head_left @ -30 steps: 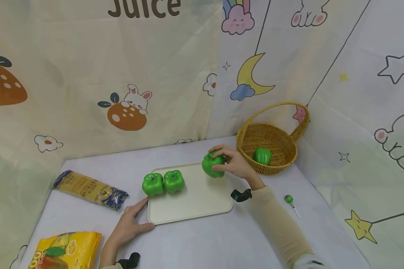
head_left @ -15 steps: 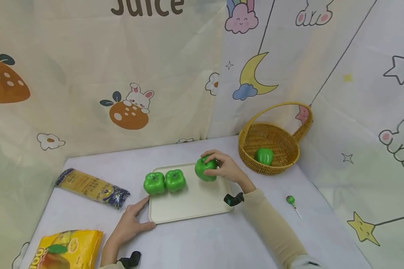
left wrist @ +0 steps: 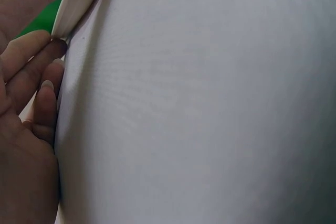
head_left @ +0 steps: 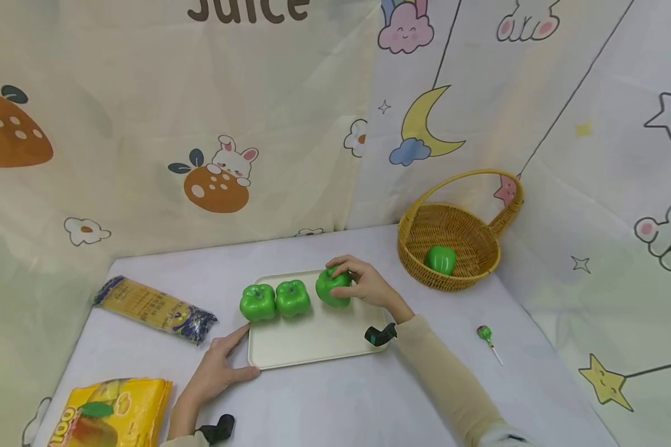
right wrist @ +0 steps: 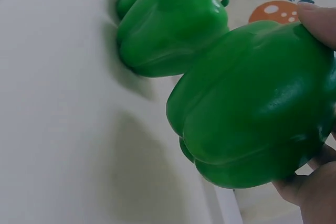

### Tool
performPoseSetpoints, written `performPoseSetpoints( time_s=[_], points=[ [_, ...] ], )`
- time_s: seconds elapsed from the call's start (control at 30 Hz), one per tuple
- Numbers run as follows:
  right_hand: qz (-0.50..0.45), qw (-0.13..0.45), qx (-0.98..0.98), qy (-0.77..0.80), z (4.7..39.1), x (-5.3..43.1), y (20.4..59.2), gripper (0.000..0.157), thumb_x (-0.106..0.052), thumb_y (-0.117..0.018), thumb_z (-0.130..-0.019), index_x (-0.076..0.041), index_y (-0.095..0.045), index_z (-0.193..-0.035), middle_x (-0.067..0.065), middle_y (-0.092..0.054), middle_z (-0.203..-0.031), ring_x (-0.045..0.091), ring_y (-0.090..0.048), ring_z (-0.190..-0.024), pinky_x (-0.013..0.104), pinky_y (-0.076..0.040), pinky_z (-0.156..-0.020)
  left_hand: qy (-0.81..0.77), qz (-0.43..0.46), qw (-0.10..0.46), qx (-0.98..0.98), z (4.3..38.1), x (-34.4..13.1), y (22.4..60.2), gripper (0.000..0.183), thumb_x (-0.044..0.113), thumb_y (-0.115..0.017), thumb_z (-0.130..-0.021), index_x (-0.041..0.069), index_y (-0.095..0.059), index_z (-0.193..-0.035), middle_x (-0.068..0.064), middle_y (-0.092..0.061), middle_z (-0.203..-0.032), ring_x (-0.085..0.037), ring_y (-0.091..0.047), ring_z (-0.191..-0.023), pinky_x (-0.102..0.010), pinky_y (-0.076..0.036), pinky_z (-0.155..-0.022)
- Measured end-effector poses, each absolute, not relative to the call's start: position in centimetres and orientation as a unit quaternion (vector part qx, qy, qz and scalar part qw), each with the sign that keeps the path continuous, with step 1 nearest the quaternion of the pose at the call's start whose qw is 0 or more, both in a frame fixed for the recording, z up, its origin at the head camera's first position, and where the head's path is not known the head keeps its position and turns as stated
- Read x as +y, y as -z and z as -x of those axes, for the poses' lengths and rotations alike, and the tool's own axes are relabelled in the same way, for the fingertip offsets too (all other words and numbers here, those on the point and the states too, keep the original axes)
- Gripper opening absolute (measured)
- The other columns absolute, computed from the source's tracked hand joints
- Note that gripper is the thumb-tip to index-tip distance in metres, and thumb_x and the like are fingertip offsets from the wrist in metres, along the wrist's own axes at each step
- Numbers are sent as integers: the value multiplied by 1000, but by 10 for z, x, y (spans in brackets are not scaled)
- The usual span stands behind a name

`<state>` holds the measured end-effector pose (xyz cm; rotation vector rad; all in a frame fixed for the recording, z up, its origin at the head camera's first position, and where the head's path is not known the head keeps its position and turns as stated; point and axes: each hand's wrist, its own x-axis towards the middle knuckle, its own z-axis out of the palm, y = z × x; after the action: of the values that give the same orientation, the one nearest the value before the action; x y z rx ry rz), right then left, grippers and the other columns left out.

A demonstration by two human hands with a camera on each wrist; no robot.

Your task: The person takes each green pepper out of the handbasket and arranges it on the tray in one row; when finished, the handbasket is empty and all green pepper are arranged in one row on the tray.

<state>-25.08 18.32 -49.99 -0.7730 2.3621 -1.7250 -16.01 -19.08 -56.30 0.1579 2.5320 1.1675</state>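
Observation:
In the head view, my right hand (head_left: pixel 363 285) grips a green bell pepper (head_left: pixel 330 287) between thumb and fingers above the back of a cream tray (head_left: pixel 319 338). The right wrist view shows this bell pepper (right wrist: pixel 257 103) off the tray surface, with a shadow below it. Two more green bell peppers stand side by side on the tray's left: an outer one (head_left: pixel 258 303) and an inner one (head_left: pixel 293 298). My left hand (head_left: pixel 215 370) touches the tray's front left corner, thumb and forefinger spread along its edges; the left wrist view shows its fingertips (left wrist: pixel 44 85) beside the rim.
A wicker basket (head_left: pixel 408 264) with a tall handle stands at the back right, a green bell pepper (head_left: pixel 440 259) inside. On the right lies a lollipop (head_left: pixel 484 334). A packet of dry noodles (head_left: pixel 153 308) and a yellow snack bag (head_left: pixel 117 410) lie on the left.
My right hand has moved left and slightly toward the front with the bell pepper, closer to the two on the tray. The left hand has stayed at the tray's corner.

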Motion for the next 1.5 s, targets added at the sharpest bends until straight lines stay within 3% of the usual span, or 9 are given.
performPoseSetpoints(
  time_s=[0.33, 0.6, 0.73, 1.07, 1.5],
  points=[
    [257, 58, 780, 567, 253, 182, 511, 26, -2, -82, -80, -3, -67, -100, 16, -59, -137, 32, -54, -131, 19, -50, -100, -409, -52, 174, 894, 163, -191, 562, 106, 46, -90, -67, 26, -37, -156, -7, -36, -164, -36, -33, -147, -66, -28, -121],
    [264, 58, 790, 550, 253, 181, 519, 27, -2, -83, -78, -2, -67, -100, 18, -59, -137, 35, -52, -133, 29, -47, -109, -407, -51, 175, 895, 162, -191, 561, 106, 45, -90, -67, 25, -37, -156, -8, -37, -164, -36, -34, -145, -66, -30, -120],
    [269, 61, 792, 544, 255, 181, 521, 26, -6, -85, -78, -7, -68, -98, 13, -61, -137, 31, -53, -133, 28, -47, -110, -409, -50, 175, 894, 162, -190, 560, 105, 44, -90, -67, 26, -37, -156, -7, -37, -164, -35, -34, -145, -66, -30, -120],
    [273, 75, 785, 551, 256, 181, 521, 25, -2, -84, -77, -3, -65, -93, 16, -59, -138, 33, -54, -131, 25, -49, -107, -406, -51, 175, 896, 160, -190, 562, 106, 45, -90, -67, 26, -36, -156, -9, -37, -163, -36, -36, -144, -67, -31, -119],
    [254, 99, 804, 528, 252, 172, 509, 25, 6, -78, -75, 4, -61, -93, 20, -57, -139, 37, -50, -135, 49, -44, -116, -410, -49, 179, 893, 161, -190, 561, 106, 43, -91, -67, 27, -37, -156, -7, -36, -164, -36, -34, -145, -66, -31, -120]
  ],
)
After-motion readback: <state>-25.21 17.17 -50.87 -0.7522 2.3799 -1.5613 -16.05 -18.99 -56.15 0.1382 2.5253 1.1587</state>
